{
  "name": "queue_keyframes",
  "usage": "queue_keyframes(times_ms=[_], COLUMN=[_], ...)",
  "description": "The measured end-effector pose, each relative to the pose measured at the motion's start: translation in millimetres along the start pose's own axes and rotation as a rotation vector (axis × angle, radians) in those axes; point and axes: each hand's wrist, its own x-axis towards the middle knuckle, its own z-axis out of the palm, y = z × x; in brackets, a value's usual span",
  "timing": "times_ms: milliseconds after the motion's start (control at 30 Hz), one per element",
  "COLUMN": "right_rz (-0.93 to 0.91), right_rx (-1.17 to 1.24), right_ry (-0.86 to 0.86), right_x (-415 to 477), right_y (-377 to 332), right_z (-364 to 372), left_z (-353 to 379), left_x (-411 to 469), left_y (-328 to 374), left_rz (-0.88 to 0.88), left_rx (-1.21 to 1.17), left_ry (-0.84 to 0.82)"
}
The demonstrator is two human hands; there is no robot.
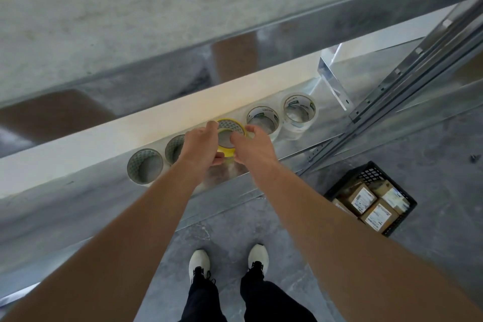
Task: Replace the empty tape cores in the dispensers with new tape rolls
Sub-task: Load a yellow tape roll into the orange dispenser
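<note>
- Shelf [86,185] carries the yellow tape roll [226,150] mid-row, with other rolls [299,112] on both sides.
- Left hand [201,142] grips it, fingers over the far rim, thumb on the near side.
- Right hand [252,148] seems to pinch its right rim; blur softens this.

On the metal shelf [227,178] I see a row along its back edge: two greenish tape rolls [145,166] left, two clear tape rolls [262,120] right.

Stockroom: galvanised metal shelving [65,217], concrete floor [261,219], crate [366,172] of labelled parcels [379,217]
</note>
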Motion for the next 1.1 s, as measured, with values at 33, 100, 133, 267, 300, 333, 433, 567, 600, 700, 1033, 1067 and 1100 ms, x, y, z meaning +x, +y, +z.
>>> queue_keyframes(times_ms=[33,100,133,267,300,333,433,567,600,700,1033,1067,1100], right_rz=[-0.001,-0.010,-0.013,-0.025,-0.025,-0.031,-0.082,-0.182,-0.204,-0.242,-0.285,-0.307,-0.333], right_rx=[-0.002,0.008,0.019,0.067,0.075,0.070,0.045,0.020,0.014,0.025,0.011,-0.017,-0.047], right_ry=[0.002,0.010,0.012,0.023,0.022,0.020,0.004,-0.005,-0.005,-0.009,0.017,0.032,0.042], right_x=[-0.9,-2.2,-4.2,-6.4,-6.6,-6.8,-12.2,-32.7,-38.2,-57.5,-126.2,-135.1,-144.7], right_y=[-0.5,-0.1,-0.6,-1.7,-2.6,-4.1,-12.2,-26.8,-29.0,-34.0,-33.1,-31.8,-30.3], right_z=[-0.7,-1.0,-1.2,-0.6,-0.2,0.0,0.0,-3.8,-4.2,-4.4,15.8,18.6,21.9], left_z=[-0.1,-0.6,-1.3,-6.9,-9.2,-11.5,-17.1,-20.7,-21.8,-28.8,-79.4,-86.3,-94.0], left_x=[-1.3,-4.7,-7.1,-16.9,-19.0,-21.0,-30.0,-49.7,-54.6,-68.3,-103.7,-107.9,-114.5], left_y=[-0.4,-0.3,-0.4,-1.6,-2.0,-1.9,0.2,7.5,9.0,10.0,-11.1,-14.0,-17.0], left_rz=[0.013,0.043,0.060,0.153,0.171,0.183,0.178,0.208,0.222,0.239,0.234,0.235,0.233], left_rx=[-0.002,-0.011,-0.020,0.016,0.021,0.011,-0.062,-0.146,-0.165,-0.198,-0.337,-0.357,-0.370], left_ry=[0.015,0.047,0.060,0.106,0.119,0.128,0.160,0.188,0.189,0.196,0.133,0.128,0.128])
